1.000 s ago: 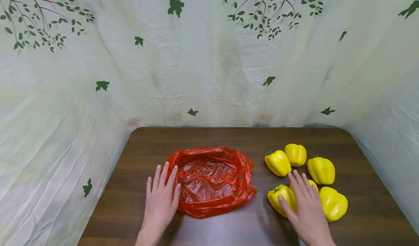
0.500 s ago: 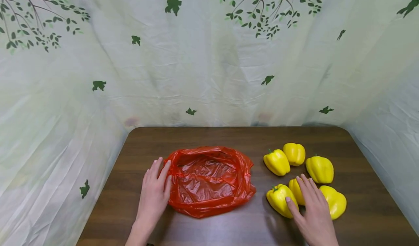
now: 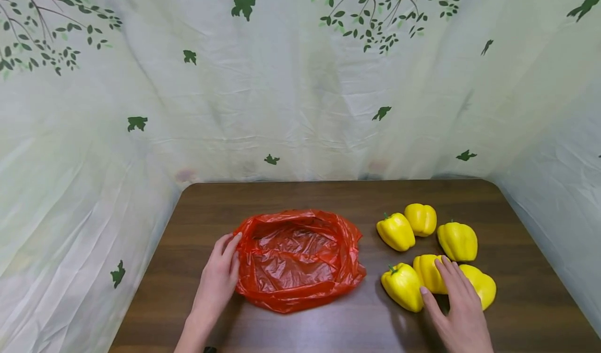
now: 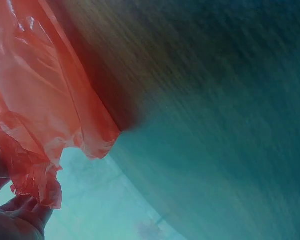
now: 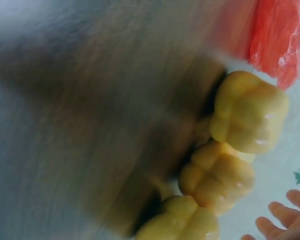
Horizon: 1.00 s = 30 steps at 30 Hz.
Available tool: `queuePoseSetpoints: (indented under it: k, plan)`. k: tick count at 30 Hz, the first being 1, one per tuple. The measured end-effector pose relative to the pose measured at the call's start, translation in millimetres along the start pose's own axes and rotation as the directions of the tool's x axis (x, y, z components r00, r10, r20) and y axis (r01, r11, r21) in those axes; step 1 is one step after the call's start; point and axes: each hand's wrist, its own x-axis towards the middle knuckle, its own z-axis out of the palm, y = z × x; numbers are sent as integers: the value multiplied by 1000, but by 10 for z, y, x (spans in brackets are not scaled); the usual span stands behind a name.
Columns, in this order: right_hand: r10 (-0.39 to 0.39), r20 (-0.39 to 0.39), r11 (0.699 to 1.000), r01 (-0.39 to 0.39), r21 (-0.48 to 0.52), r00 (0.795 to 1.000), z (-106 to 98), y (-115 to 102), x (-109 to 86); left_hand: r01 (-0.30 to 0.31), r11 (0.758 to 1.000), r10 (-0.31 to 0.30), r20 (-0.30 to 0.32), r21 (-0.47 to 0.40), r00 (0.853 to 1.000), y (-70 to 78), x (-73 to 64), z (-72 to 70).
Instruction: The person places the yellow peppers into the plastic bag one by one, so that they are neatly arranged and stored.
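A red plastic bag [image 3: 300,262] lies with its mouth spread wide on the brown table. My left hand [image 3: 218,275] is at the bag's left rim, and in the left wrist view its fingers [image 4: 25,215] and thumb pinch the edge of the red plastic. Several yellow bell peppers [image 3: 403,287] lie to the bag's right in a loose group. Above the nearer ones hovers my right hand [image 3: 457,306], fingers extended and partly covering a pepper [image 3: 481,285]. In the right wrist view that hand's fingertips show at the lower right corner, beside the row of peppers [image 5: 250,112].
The dark wood table [image 3: 263,196] has a rounded back edge. Pale cloth hangings [image 3: 300,92] printed with leaves and branches enclose it at the back and sides. Three peppers sit farther back, among them one [image 3: 457,241] at the right.
My left hand has moved left from over the bag and now pinches its left rim. The right hand has drawn slightly back and right, uncovering more of the middle pepper. The view has shifted slightly.
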Motion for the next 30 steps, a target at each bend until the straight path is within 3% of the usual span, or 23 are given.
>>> queuePoseSetpoints:
  k: [7, 15, 23, 30]
  plan:
    - [24, -40, 1000, -24, 9, 999, -25, 67, -48, 85, 994, -86, -13, -63, 996, -53, -14, 28]
    - [53, -81, 999, -52, 12, 995, -68, 153, -81, 123, 983, -130, -47, -133, 990, -109, -19, 32]
    - [53, -185, 999, -50, 20, 981, -115, 272, -105, 174, 972, -183, -42, -159, 982, -127, -28, 42]
    - [175, -212, 984, -167, 56, 962, -166, 387, -132, 204, 962, -213, -30, -184, 977, -116, -31, 54]
